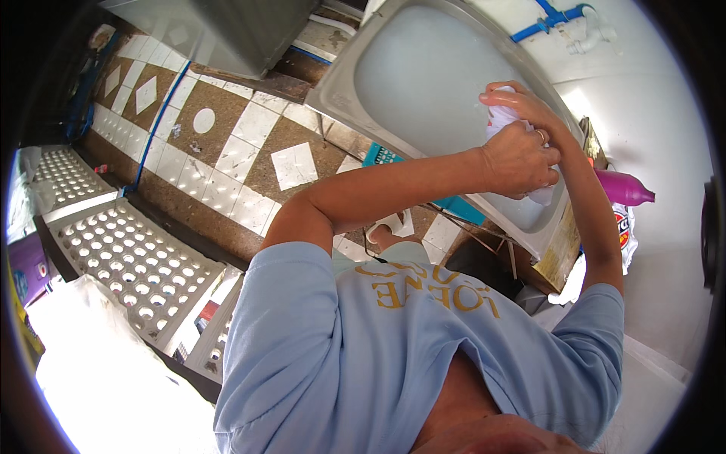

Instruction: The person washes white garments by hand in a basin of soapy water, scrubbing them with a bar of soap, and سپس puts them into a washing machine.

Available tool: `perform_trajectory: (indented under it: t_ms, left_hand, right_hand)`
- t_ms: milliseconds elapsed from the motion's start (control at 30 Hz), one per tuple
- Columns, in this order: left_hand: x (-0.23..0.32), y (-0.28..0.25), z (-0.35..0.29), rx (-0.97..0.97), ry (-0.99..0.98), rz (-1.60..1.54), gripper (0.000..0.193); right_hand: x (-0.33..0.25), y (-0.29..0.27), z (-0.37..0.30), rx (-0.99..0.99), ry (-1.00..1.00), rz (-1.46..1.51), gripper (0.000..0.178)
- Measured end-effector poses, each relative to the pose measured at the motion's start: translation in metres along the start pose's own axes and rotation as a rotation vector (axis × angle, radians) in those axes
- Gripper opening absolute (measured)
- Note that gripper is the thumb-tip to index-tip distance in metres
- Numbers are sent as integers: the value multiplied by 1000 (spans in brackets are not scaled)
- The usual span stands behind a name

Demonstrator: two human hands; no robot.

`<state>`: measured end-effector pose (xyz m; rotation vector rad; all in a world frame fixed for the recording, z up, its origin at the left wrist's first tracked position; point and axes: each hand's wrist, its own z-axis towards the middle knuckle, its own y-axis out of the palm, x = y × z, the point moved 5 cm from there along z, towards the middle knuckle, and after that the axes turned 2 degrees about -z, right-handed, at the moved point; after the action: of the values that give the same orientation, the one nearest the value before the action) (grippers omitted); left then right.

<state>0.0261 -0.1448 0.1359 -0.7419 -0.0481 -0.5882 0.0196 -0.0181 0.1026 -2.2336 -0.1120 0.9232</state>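
Note:
A bunched white cloth (502,115) is held over the near right part of a grey sink basin (340,85). The basin holds cloudy, whitish water (423,76). My left hand (520,160) is wrapped round the lower part of the cloth in a fist, and some of the cloth hangs out below it. Just beyond, my right hand (523,104) curls over the cloth's upper end, fingers bent round it. Much of the cloth is hidden by my hands. A ring shows on one finger of my left hand.
Right of the sink lies a purple bottle (624,187) beside a printed plastic packet (626,236). A teal plastic basket (459,208) is under the sink. Blue piping (550,23) runs along the wall. White perforated racks (140,257) and a blue hose (156,135) are to the left.

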Motion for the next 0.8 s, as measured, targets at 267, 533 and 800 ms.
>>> perform_trajectory:
  t_ms: [267,533,800]
  left_hand:
    - [-98,-278,-178,1003,-717,-610,12]
    - [-124,-458,-303,1333,-780,-218,14]
    - [-160,-557,-366,1336,-795,98,14]
  right_hand:
    - [-202,89,-9,-329,-460,1058,36]
    - [-363,264,13,-593,-750,511,36]
    - [-486,359,34,-713,-1069,229,21]
